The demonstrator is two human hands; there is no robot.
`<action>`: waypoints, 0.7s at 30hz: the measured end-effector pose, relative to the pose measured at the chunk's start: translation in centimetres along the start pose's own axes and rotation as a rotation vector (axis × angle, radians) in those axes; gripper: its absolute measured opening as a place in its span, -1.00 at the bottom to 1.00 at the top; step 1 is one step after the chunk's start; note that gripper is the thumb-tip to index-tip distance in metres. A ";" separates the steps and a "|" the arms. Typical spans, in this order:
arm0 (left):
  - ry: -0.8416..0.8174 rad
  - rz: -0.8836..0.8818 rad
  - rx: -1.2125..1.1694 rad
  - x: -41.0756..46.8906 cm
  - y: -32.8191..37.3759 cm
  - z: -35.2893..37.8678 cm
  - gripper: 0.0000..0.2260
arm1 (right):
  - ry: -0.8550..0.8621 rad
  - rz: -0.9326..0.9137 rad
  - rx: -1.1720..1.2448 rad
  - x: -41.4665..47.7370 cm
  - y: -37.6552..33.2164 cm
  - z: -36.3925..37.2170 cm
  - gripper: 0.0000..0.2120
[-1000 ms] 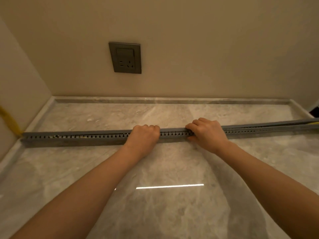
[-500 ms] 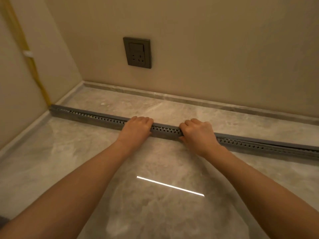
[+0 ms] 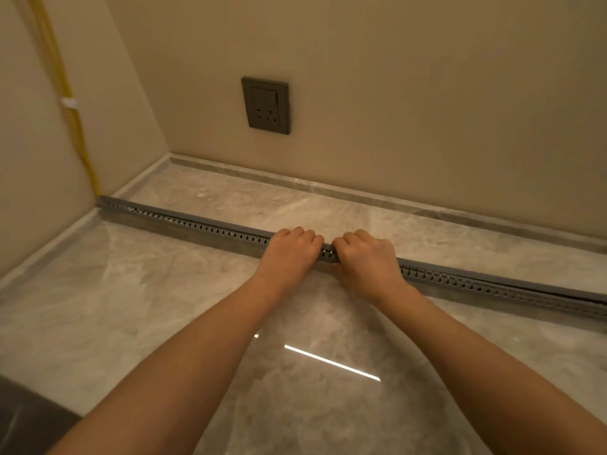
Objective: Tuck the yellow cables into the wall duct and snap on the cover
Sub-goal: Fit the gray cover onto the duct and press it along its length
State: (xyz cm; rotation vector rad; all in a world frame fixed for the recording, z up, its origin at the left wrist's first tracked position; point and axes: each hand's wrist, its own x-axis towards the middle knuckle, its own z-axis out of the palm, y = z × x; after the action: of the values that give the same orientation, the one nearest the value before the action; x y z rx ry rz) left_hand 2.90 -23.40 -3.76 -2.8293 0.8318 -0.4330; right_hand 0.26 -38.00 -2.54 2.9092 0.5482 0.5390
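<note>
A long grey slotted duct [image 3: 197, 226] lies across the marble surface from the left wall to the right edge of view. A grey cover strip [image 3: 460, 276] sits along its top; at the far right it stands slightly lifted off the duct. My left hand [image 3: 290, 249] and my right hand [image 3: 368, 257] sit side by side at the duct's middle, fingers curled over the cover and gripping it. Yellow cables [image 3: 70, 119] run down the left wall, held by a white clip [image 3: 68, 102], and enter the duct's left end. Inside the duct the cables are hidden.
A dark wall socket [image 3: 266, 106] is set in the back wall above the duct. A low marble skirting [image 3: 361, 195] runs along the walls. The glossy marble surface [image 3: 164, 307] reflects a bright light strip. A dark patch [image 3: 29, 418] lies at the bottom left.
My hands have drawn closer together on the cover. The view has swung left, so the left wall with the yellow cables and clip now shows.
</note>
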 end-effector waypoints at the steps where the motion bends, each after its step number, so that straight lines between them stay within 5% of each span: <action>1: 0.026 0.038 0.045 -0.1 -0.2 -0.2 -0.86 | 0.006 0.014 0.010 -0.1 0.1 0.0 -0.77; 9: 0.112 0.216 0.145 -0.1 -1.2 -0.3 -0.80 | 0.017 0.019 0.168 -1.0 1.2 1.1 -0.79; 21: -0.006 0.205 0.107 0.5 -1.6 0.9 -0.81 | 0.070 0.091 0.054 -4.5 3.8 0.2 -0.75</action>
State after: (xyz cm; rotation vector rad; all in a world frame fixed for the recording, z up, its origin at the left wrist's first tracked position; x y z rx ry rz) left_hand 4.42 -22.26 -4.11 -2.6135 1.0513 -0.4248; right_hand -2.38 -43.24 -3.44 2.9881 0.4474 0.6495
